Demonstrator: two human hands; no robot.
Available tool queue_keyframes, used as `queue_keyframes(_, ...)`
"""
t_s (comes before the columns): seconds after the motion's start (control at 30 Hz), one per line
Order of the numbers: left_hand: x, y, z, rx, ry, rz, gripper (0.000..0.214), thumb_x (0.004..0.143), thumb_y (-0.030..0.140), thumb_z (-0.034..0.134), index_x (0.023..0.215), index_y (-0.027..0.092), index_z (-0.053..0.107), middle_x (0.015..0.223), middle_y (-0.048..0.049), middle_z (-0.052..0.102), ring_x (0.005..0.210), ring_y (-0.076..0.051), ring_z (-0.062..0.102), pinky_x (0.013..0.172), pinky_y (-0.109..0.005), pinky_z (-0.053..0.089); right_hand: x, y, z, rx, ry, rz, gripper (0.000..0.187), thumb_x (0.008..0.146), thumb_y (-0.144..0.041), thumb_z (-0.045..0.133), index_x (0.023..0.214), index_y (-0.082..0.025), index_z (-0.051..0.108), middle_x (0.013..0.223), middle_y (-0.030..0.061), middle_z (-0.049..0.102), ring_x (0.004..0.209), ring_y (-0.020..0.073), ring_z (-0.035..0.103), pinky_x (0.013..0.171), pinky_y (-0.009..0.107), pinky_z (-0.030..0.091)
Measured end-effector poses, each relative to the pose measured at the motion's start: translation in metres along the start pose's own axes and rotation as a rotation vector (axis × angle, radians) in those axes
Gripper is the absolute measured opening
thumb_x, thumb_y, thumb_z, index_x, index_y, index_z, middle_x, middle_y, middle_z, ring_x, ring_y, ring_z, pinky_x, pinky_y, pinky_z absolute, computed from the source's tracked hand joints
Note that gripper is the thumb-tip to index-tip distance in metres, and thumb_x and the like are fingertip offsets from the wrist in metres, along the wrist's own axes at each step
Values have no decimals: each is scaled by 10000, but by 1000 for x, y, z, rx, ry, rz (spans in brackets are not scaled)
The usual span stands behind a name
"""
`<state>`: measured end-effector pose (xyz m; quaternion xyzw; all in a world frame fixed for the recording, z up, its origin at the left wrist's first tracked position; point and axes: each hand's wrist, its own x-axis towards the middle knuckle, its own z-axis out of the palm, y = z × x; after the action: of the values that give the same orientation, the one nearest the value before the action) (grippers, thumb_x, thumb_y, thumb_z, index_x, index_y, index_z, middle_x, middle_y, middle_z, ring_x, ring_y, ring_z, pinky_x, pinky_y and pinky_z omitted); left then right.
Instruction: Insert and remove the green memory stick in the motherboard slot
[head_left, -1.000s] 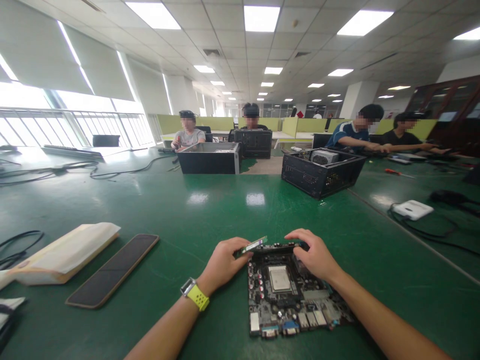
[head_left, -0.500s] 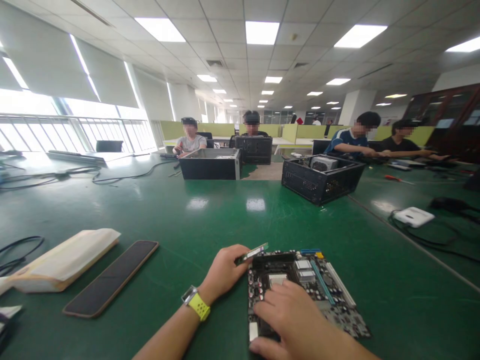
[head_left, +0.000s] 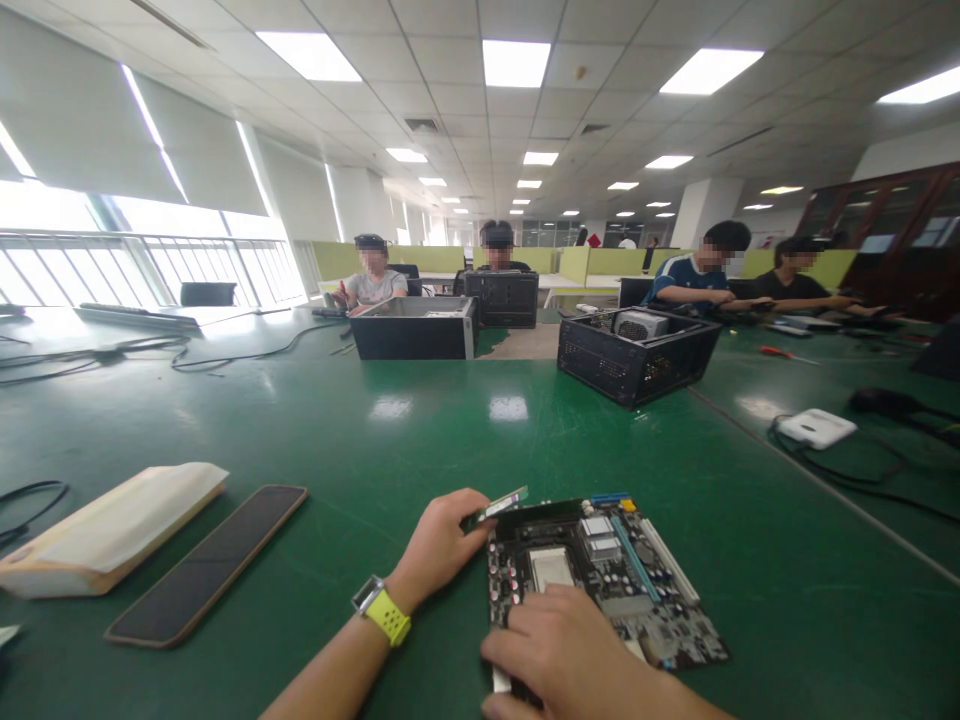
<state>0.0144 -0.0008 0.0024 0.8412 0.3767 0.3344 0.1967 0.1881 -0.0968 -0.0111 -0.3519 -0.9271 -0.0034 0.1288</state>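
My left hand (head_left: 442, 540), with a yellow-strapped watch on its wrist, is closed on a thin green memory module (head_left: 504, 503) at the far left corner of the motherboard (head_left: 637, 600). The module is tilted above the board's far edge. My right hand (head_left: 562, 650) reaches over the near left part of the board. Its thumb and forefinger close around the board's near left corner, on either side of a white connector (head_left: 501, 682). Beyond the knuckles, the pale square processor socket (head_left: 551, 568) shows. The right palm hides the near part of the board.
On the left lie a phone (head_left: 210, 565) and a padded paper packet (head_left: 120, 525). Across the green table (head_left: 420, 430) stand an open black computer case (head_left: 637, 355) and another case (head_left: 412, 330). A white box with cables (head_left: 817, 428) is at right. Several people sit beyond.
My right hand has drawn back toward the near left corner, uncovering more of the processor socket. My left hand keeps the memory module in place. The view has shifted slightly.
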Motion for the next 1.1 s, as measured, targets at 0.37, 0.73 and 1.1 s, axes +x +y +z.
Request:
queue_keyframes(0.37, 1, 2, -1, -50, 29, 7, 153, 810, 290, 609, 901, 188, 678, 897, -43, 674, 825, -179, 601, 776, -277, 466, 1, -4, 4, 6, -41, 36, 290, 761, -510, 562, 771, -222, 590, 726, -5, 657, 677, 165, 581, 565, 254, 316)
queue_keyframes(0.73, -4, -8, -11, 39, 206, -29, 194, 832, 338, 580, 858, 168, 668, 800, -27, 656, 703, -154, 579, 659, -247, 439, -18, 103, -42, -82, 85, 868, 201, 797, -309, 478, 831, -233, 661, 765, 93, 678, 682, 235, 614, 609, 310, 374)
queue_keyframes(1.1, -5, -3, -9, 42, 156, -21, 192, 849, 324, 563, 835, 160, 661, 724, -12, 626, 645, -135, 542, 617, -233, 393, -69, 195, -51, -98, 42, 1273, 308, 808, -395, 402, 977, -290, 637, 949, 94, 676, 876, 297, 615, 660, 364, 413)
